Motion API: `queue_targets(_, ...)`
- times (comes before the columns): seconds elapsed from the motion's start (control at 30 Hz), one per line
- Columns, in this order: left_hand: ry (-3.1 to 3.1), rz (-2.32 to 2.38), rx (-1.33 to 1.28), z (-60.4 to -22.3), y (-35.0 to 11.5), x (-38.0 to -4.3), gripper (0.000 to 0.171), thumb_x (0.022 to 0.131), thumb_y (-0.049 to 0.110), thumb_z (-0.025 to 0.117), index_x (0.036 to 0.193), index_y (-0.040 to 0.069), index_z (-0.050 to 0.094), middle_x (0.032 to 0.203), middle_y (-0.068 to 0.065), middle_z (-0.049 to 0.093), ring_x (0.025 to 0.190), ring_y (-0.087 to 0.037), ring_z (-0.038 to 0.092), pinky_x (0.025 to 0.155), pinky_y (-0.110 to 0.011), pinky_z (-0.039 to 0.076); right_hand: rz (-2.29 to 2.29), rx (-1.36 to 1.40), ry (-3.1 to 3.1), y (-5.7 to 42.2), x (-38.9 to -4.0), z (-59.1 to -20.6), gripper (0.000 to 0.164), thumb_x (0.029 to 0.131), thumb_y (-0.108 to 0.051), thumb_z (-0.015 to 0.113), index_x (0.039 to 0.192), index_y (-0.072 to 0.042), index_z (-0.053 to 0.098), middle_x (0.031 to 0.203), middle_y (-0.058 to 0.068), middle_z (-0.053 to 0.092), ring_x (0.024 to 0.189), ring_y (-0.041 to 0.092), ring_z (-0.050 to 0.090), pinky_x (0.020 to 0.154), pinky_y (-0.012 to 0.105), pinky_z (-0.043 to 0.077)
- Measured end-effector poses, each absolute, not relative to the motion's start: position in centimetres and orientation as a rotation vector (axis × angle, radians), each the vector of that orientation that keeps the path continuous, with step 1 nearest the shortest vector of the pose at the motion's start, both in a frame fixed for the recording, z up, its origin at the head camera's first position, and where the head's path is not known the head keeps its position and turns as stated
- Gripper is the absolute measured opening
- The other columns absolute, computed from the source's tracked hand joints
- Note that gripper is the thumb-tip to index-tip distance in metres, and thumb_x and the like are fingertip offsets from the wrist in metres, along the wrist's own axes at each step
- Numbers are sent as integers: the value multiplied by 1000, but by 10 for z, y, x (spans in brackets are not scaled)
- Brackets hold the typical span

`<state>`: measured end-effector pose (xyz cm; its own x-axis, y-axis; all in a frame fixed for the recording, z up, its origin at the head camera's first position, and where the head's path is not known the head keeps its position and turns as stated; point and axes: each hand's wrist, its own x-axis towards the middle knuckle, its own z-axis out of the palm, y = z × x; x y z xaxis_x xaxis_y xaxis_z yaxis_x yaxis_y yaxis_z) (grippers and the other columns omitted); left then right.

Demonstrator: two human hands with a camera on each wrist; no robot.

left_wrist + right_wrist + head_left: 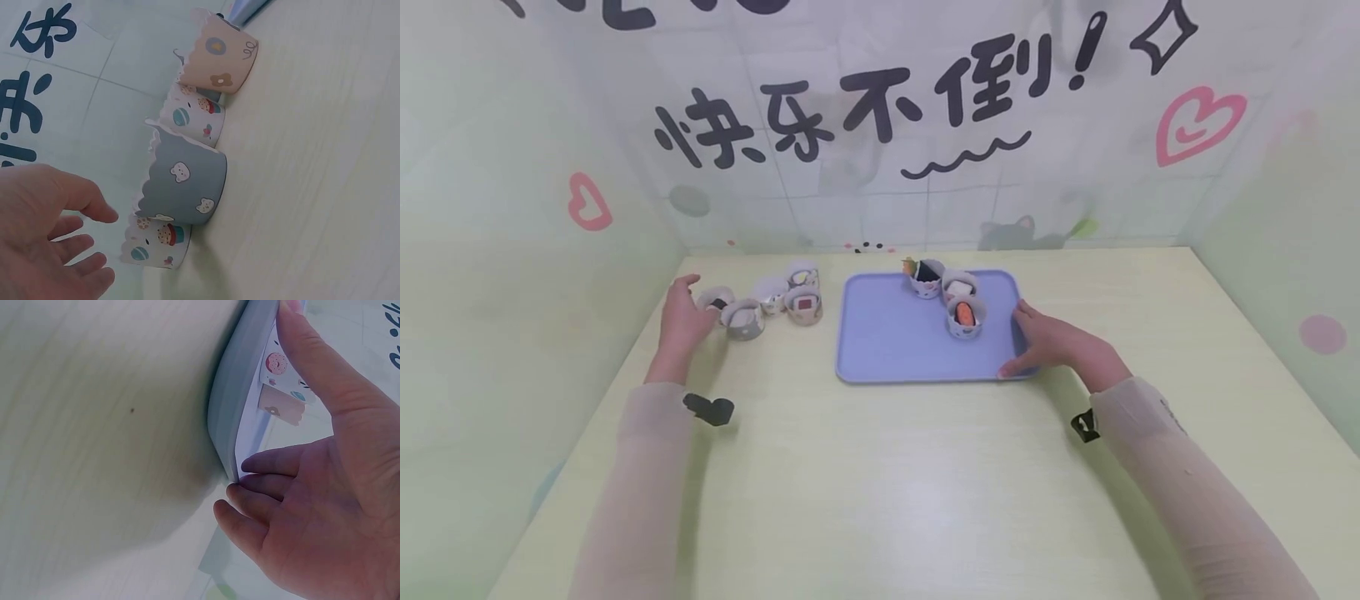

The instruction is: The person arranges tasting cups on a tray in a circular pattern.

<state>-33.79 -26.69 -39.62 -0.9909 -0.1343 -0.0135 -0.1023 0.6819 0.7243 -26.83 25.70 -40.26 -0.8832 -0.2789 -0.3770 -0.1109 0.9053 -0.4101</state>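
My left hand (679, 321) is beside the leftmost paper baking cup (706, 298), which holds a dark-topped piece. In the left wrist view its fingers are spread and loosely bent, with a gap to the white cupcake-print cup (157, 242). Next to that stands a grey cup with bear faces (187, 178). On the other side, my right hand (1052, 340) rests at the right end of a blue tray (887, 342). Its thumb lies at the front corner, and the fingertips (234, 490) touch the rim farther back, thumb and fingers wide apart.
Three cups stand on the tray: one with a dark filling and orange garnish (927, 287), one with a white piece (958, 292), and one with orange-topped sushi (965, 321). A peach cup (805, 315) stands among the left group. A printed wall backdrop (865, 192) rises behind the table.
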Motion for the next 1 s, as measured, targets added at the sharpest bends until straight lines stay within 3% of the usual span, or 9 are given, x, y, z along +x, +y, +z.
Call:
queue_targets(0.2, -2880, -1275, 240, -406, -275, -339, 81, 94, 6, 52, 157, -4, 1, 164, -29, 5, 150, -51, 14, 123, -61, 22, -521, -290, 2633, 256, -269, -403, 131, 76, -53, 82, 152, 16, 1, 162, 34, -5, 151, 49, 4, 125, 57, 13)
queue_targets(0.63, -2907, -1348, 311, -415, -282, -346, 77, 100, 13, 51, 157, -3, 2, 165, -26, 10, 150, -47, 21, 124, -56, 23, -521, -275, 2632, 259, -271, -406, 130, 76, -52, 82, 153, 15, 1, 163, 32, -6, 152, 47, 3, 125, 57, 13)
queue_targets(1.0, -2836, -1251, 330, -425, -281, -347, 62, 96, 15, 56, 149, -7, 32, 151, -32, 40, 135, -45, 45, 117, -52, 37, -505, -291, 2639, 257, -269, -404, 129, 76, -53, 82, 152, 17, 3, 161, 35, -5, 151, 49, 4, 125, 57, 14)
